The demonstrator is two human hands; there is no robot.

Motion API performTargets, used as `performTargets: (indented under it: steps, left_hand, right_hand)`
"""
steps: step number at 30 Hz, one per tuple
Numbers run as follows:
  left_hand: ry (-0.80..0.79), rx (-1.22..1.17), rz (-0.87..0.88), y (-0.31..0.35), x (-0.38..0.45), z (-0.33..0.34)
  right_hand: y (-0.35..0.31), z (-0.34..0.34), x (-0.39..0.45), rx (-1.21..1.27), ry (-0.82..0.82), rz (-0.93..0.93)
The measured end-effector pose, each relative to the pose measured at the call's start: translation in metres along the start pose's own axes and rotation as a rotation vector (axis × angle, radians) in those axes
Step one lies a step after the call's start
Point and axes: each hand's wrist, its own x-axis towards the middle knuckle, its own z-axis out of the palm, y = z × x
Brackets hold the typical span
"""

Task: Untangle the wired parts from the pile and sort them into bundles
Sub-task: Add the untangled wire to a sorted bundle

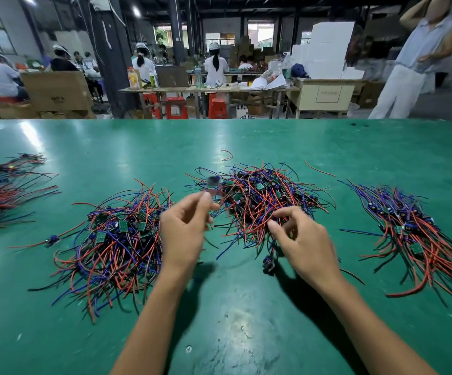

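Left grip (185,226) pinching blurred wired part (214,182); right grip (300,239) pinching pile (262,201) wires

Tangled red-blue-black wired parts pile (262,201) mid-table, sorted bundles (420,234) alongside.

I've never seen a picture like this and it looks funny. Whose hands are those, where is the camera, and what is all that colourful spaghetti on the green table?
The camera sits on a person's head, looking down, so you see their own two hands. The "spaghetti" is red, blue and black wires joined to tiny green circuit boards. A tangled pile lies in the middle of the green table, with another heap at left and a neater bundle at right. The left hand pinches one blurry wired part and lifts it. The right hand picks at the pile's wires. Other workers sit far behind.
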Motion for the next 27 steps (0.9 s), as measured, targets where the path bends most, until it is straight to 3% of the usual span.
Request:
performTargets:
  steps: [3,5,7,9,12,14,16,18,20,23,27]
  left_hand:
    - [0.354,0.45,0.17,-0.006,0.012,-0.03]
    - [0.498,0.737,0.085,-0.013,0.013,-0.043]
    - [0.533,0.912,-0.123,-0.015,0.01,-0.043]
    - [0.519,0.978,-0.204,-0.013,0.007,-0.038]
    - [0.516,0.958,0.066,-0.006,0.004,-0.026]
    - [0.388,0.874,0.349,-0.006,0.001,-0.016]
    - [0.081,0.783,0.495,-0.009,-0.006,-0.004]
    - [-0.233,0.693,0.495,-0.009,-0.016,0.009]
    - [-0.399,0.582,0.459,-0.009,-0.026,0.02]
    - [-0.447,0.387,0.394,-0.008,-0.032,0.028]
    - [-0.316,0.256,0.269,-0.003,-0.03,0.026]
  right_hand:
    - [0.001,0.001,-0.003,-0.278,-0.083,0.029]
    - [-0.001,0.005,-0.004,-0.338,-0.148,0.074]
    - [0.0,0.004,-0.003,-0.252,-0.163,0.126]
    - [0.003,0.001,-0.001,-0.155,-0.198,0.177]
    - [0.003,-0.006,0.004,0.097,-0.292,0.275]
    - [-0.002,-0.01,0.006,0.482,-0.322,0.356]
    - [-0.01,-0.016,0.008,0.778,-0.32,0.41]
    - [-0.018,-0.022,0.01,0.945,-0.384,0.409]
    - [-0.022,-0.028,0.008,1.075,-0.5,0.365]
    - [-0.023,-0.035,0.004,1.181,-0.593,0.297]
    - [-0.025,-0.032,0.003,1.301,-0.414,0.295]
